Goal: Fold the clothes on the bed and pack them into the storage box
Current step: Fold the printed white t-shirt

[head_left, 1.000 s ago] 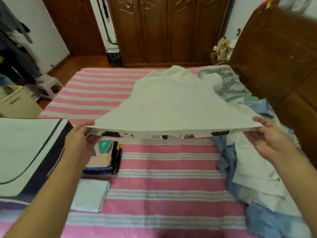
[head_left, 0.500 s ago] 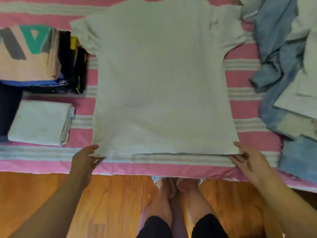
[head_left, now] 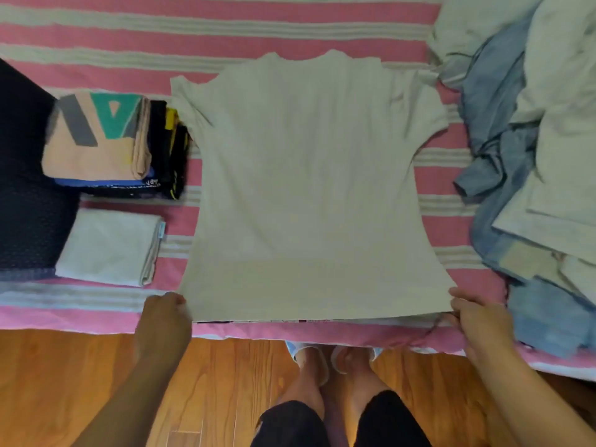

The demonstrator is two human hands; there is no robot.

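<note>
"Where was the white T-shirt (head_left: 309,188)?"

"It lay flat on the bed (head_left: 290,17), on the pink and white striped cover, with its neck far from the person and its bottom edge at the near side of the bed."

"What were the hands doing?"

"The left hand (head_left: 163,321) had its fingers curled tight on the bottom left corner of the shirt. The right hand (head_left: 480,321) pinched the bottom right corner, fingers bent round the edge."

"What was next to the shirt?"

"On the left sat a stack of folded clothes (head_left: 113,146) and, nearer, a folded white cloth (head_left: 109,246). On the right was a pile of unfolded clothes (head_left: 529,156), blue and pale, just beside the shirt's sleeve."

"Could you see a storage box?"

"I could not tell."
</note>
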